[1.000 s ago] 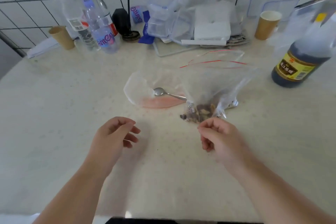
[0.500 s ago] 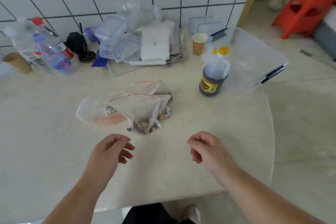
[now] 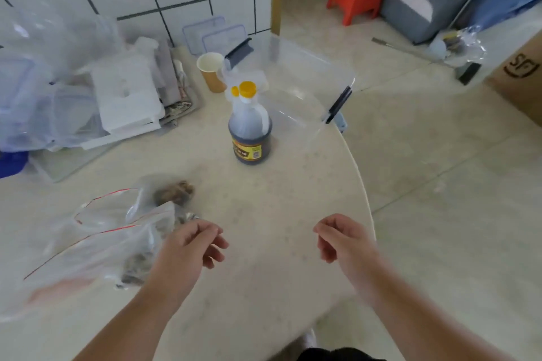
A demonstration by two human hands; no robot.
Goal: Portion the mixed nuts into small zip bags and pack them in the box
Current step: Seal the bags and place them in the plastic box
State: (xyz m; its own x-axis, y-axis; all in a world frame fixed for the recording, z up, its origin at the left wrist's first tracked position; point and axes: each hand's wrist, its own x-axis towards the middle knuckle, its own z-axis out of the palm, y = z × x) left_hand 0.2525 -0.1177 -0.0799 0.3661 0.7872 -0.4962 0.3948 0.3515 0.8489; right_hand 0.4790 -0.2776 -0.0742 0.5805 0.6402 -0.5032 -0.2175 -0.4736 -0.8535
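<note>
Nearest: both hands hover over the surface (image 3: 264, 199), fingers loosely curled, holding nothing. Left hand (image 3: 187, 246) sits just beside the near zip bag (image 3: 96, 249), w/ a dark clump of nuts at its lower corner. Right hand (image 3: 343, 240) is well apart from it. A second zip bag (image 3: 129, 205) lies just beyond the left hand, nuts (image 3: 176, 190) bunched at its far end. Both look light, floppy, slippery film; likely best pinched at the red-lined top edge so nuts hang low. Farther ahead of the hands: dark bottle (image 3: 250, 132), then the clear box (image 3: 296, 82).
</note>
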